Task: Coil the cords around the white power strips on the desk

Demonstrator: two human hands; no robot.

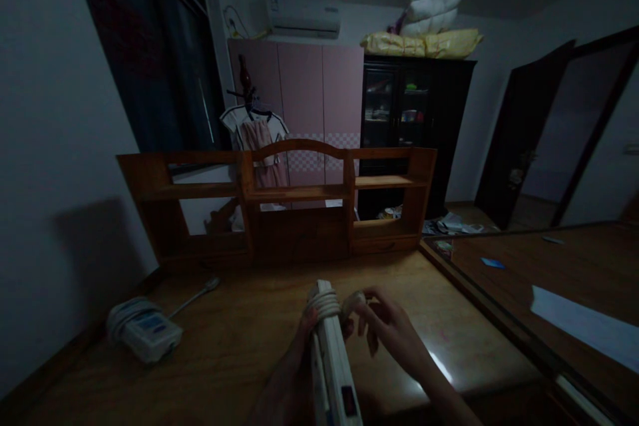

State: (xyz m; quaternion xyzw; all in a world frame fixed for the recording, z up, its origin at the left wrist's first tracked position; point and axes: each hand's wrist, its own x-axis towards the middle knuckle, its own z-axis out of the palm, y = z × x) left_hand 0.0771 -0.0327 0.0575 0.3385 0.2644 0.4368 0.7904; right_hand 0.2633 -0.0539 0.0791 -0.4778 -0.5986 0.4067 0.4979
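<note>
A long white power strip point(335, 353) stands tilted over the desk, its far end wrapped in several turns of white cord point(324, 304). My left hand point(294, 359) is closed around it from the left, the thumb lying against the wound cord. On the other side my right hand point(382, 323) has its fingers curled by the coil, pinching a pale, blurred piece that looks like the end of the cord point(353, 303). A dark slot or switch shows near the strip's closer end. Most of my left fingers are hidden behind the strip.
At the desk's left lies a white box point(147, 333) with cord wound around it and a plug point(212, 284) stretched out. A wooden shelf unit point(299, 236) stands along the back. Right of a raised edge, another wooden surface holds a white sheet point(584, 323) and a blue card point(492, 263).
</note>
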